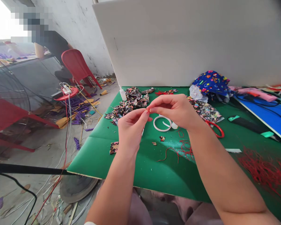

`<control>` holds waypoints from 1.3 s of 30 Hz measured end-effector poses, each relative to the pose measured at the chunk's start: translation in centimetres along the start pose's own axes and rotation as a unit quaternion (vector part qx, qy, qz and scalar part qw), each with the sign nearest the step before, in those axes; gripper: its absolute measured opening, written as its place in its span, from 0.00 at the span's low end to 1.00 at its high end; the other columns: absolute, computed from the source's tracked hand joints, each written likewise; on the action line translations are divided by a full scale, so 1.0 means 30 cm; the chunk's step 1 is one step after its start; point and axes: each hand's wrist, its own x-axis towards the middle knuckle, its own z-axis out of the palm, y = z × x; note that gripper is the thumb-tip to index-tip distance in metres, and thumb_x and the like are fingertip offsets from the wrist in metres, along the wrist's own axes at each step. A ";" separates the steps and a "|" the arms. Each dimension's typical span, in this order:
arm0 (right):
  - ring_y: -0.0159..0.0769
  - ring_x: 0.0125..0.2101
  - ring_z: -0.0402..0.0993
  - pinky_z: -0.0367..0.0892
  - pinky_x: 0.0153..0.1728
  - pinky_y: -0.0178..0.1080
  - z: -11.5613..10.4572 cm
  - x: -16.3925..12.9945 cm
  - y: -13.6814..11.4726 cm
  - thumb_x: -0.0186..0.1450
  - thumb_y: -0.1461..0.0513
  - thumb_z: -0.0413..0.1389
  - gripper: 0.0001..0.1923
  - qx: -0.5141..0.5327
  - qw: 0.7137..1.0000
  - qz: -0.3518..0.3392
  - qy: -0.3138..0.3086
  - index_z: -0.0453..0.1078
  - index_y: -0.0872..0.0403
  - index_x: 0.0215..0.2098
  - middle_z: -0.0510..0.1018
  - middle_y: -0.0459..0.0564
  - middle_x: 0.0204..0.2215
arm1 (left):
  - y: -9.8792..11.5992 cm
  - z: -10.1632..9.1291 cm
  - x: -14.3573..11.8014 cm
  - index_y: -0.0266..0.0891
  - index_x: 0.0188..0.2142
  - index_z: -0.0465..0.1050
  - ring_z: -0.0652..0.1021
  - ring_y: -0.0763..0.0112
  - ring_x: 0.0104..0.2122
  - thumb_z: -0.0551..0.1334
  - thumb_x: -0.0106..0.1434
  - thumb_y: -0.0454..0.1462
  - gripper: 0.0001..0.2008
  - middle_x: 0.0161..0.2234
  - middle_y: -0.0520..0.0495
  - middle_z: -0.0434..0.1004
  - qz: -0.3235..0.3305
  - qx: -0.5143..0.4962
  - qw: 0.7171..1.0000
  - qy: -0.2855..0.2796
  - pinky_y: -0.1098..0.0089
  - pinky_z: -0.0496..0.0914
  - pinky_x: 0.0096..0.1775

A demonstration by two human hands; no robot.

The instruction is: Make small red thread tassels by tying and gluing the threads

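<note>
Over the green tabletop (142, 165), my left hand (131, 126) and my right hand (176, 109) meet fingertip to fingertip. Both are closed in a pinch; whatever lies between the fingers is too small to make out. Just below them rests a white ring-shaped roll (154, 125) with a short white strip inside. Dark floral fabric scraps (131, 104) are heaped behind my left hand. A small floral-edged piece (112, 149) lies partly hidden by my left forearm. Loose red thread (184, 152) and a tiny floral scrap (162, 138) are nearer me.
At right are red-handled scissors (219, 129), a black-and-green cutter (250, 126), a red thread pile (267, 168) and a blue board (267, 112). A white bottle (123, 93) stands at the back left. Across the littered floor, a person (53, 43) is near a red chair (76, 62).
</note>
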 end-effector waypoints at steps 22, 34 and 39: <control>0.26 0.30 0.73 0.72 0.34 0.32 -0.016 -0.177 0.086 0.59 0.68 0.54 0.06 -0.153 0.976 -0.003 0.152 0.68 0.52 0.34 0.75 0.42 0.31 | -0.112 0.058 -0.025 0.37 0.30 0.76 0.74 0.75 0.26 0.60 0.58 0.35 0.06 0.25 0.50 0.77 0.236 0.307 0.914 -0.118 0.73 0.67 0.31; 0.25 0.29 0.72 0.71 0.31 0.30 0.024 -0.211 0.126 0.58 0.68 0.53 0.06 -0.117 0.960 0.074 0.242 0.66 0.52 0.34 0.72 0.42 0.28 | -0.155 0.079 -0.050 0.39 0.30 0.73 0.75 0.72 0.27 0.62 0.56 0.32 0.02 0.23 0.53 0.77 0.448 0.457 0.765 -0.068 0.64 0.64 0.43; 0.27 0.30 0.75 0.71 0.31 0.31 0.011 -0.210 0.126 0.60 0.65 0.55 0.05 -0.106 0.966 0.069 0.225 0.71 0.52 0.35 0.78 0.43 0.31 | -0.160 0.077 -0.041 0.39 0.28 0.72 0.74 0.73 0.26 0.61 0.57 0.32 0.02 0.22 0.53 0.76 0.431 0.454 0.777 -0.067 0.65 0.65 0.42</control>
